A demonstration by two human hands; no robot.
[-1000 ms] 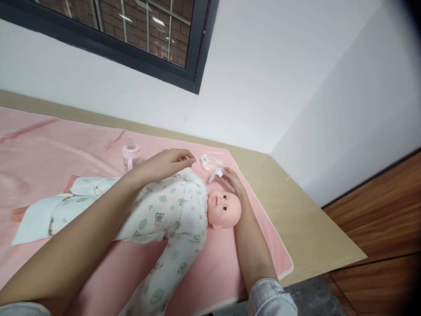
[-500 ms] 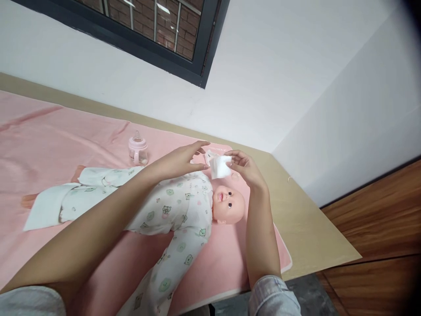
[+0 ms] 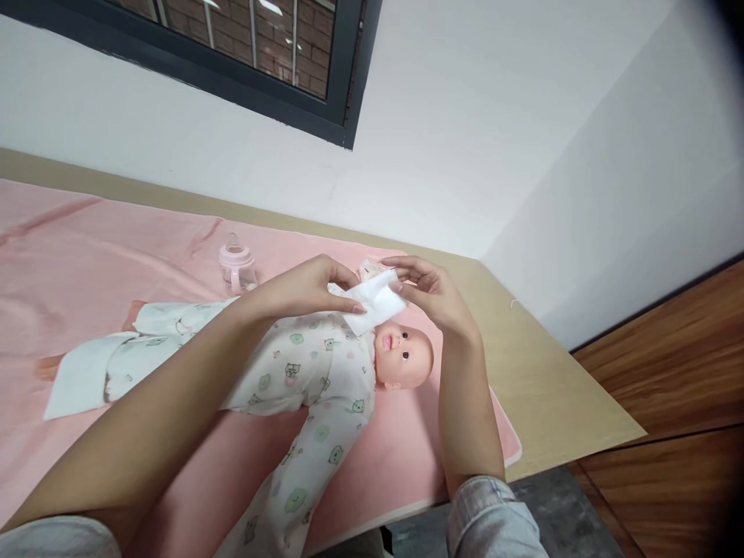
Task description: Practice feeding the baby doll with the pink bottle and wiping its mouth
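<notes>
A white tissue [image 3: 377, 301] is stretched between my two hands, above the neck and chest of a baby doll [image 3: 291, 364]. My left hand [image 3: 322, 287] pinches its left end between thumb and fingers. The other end is gripped by my right hand [image 3: 427, 287], thumb against fingers, just beyond the doll's head [image 3: 405, 356]. The doll lies on its back in white clothes printed with small animals. Behind the tissue, a small printed packet [image 3: 372, 269] is partly hidden.
A pink-topped baby bottle [image 3: 235, 267] stands on the pink blanket [image 3: 145, 244] behind the doll's legs. The tan tabletop [image 3: 523, 387] ends at a corner on the right, near wooden panels [image 3: 680, 349]. The wall and window [image 3: 261, 46] rise behind.
My left hand has closed on the tissue's left end, where it was apart from it before. The tissue is now spread wider between both hands.
</notes>
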